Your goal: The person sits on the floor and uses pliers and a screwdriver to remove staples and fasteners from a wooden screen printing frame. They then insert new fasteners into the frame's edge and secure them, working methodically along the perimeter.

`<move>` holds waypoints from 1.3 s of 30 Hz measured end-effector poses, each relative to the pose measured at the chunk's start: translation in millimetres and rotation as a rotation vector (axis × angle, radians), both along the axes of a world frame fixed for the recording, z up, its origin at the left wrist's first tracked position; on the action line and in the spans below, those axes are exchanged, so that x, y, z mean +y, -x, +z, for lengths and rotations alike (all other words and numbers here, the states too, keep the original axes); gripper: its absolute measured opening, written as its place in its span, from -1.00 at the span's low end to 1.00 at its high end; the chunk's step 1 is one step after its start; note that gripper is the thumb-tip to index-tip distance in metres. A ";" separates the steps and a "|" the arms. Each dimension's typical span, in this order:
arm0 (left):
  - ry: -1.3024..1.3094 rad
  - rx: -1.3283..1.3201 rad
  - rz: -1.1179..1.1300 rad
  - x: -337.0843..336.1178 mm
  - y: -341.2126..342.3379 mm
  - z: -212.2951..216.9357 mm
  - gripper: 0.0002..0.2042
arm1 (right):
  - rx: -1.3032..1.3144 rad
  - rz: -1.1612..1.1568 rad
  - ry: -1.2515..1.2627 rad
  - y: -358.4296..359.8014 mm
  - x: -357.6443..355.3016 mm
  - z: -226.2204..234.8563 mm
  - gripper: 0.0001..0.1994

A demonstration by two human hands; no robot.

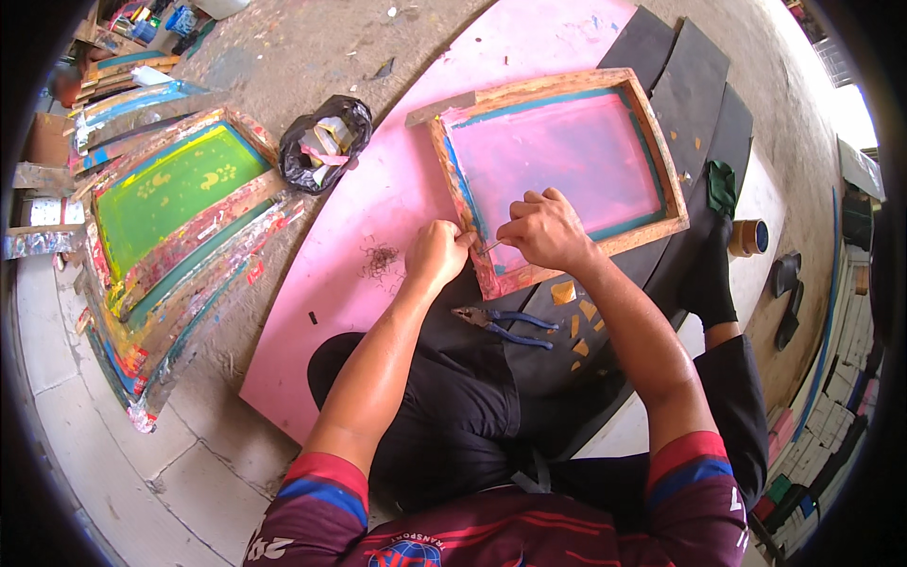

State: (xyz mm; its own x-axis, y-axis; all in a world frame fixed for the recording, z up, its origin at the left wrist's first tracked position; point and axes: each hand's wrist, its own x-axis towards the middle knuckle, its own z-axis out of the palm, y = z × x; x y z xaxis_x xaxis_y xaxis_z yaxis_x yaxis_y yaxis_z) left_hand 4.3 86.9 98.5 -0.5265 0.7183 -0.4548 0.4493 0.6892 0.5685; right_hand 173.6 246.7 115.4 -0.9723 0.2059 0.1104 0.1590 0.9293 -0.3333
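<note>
A wooden screen printing frame with a pale, see-through mesh lies tilted in front of me. Teal and blue strips line its inner edges. My left hand is closed on the frame's left bar, close to the near left corner. In my right hand, closed above that corner, is a thin metal tool. Its tip points at the left bar; the rest is hidden in my fingers. Below the frame, blue-handled pliers rest with their handles apart.
Beneath the frame are a pink board and black sheets. Dark thin scraps and yellowish pieces lie about. Left are a black rubbish bag and stacked painted frames; right, a tape roll and sandals.
</note>
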 end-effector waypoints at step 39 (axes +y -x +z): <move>0.075 -0.010 -0.019 1.8 -6.2 -1.0 -0.61 | -0.071 0.099 0.030 -32.6 9.1 10.6 -0.87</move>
State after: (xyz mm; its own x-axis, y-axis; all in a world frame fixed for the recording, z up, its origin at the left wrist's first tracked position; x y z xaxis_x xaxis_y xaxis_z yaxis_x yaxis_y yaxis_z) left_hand 10.5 88.6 97.5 -0.5083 0.6916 -0.5132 0.4570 0.7217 0.5199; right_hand 206.2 255.8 126.0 -0.9932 0.1107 0.0359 0.0911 0.9313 -0.3527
